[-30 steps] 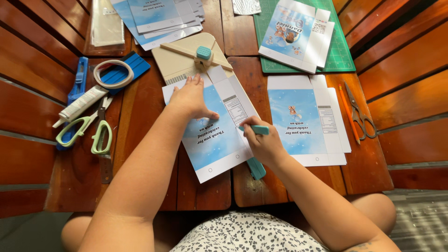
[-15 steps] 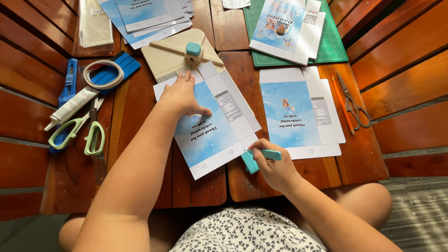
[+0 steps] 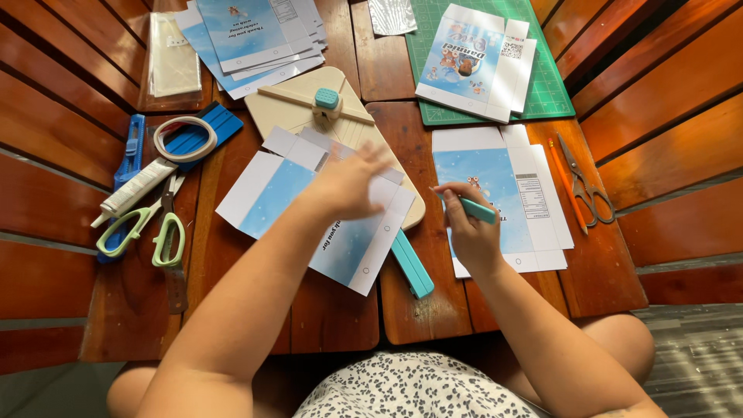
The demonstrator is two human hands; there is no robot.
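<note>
My left hand (image 3: 350, 183) rests flat, fingers spread, on a blue and white printed card sheet (image 3: 309, 203) lying slanted across the wooden table, partly over a beige paper trimmer (image 3: 306, 108) with a teal slider (image 3: 326, 97). The hand is blurred. My right hand (image 3: 467, 226) grips a teal pen-shaped tool (image 3: 474, 207) above a stack of similar printed sheets (image 3: 503, 193). A teal bar (image 3: 412, 265) of the trimmer sticks out below the sheet between my hands.
Green-handled scissors (image 3: 147, 232), a white tube (image 3: 135, 188), a tape roll (image 3: 186, 138) and a blue cutter (image 3: 133, 147) lie left. Metal scissors (image 3: 584, 186) and an orange pencil (image 3: 567, 186) lie right. A green cutting mat (image 3: 542, 70) with a printed sheet and more sheets (image 3: 255, 35) sit at the back.
The sheet under my left hand has been turned to a slant and shifted left. My right hand lifted the teal tool off it and moved right over the other stack.
</note>
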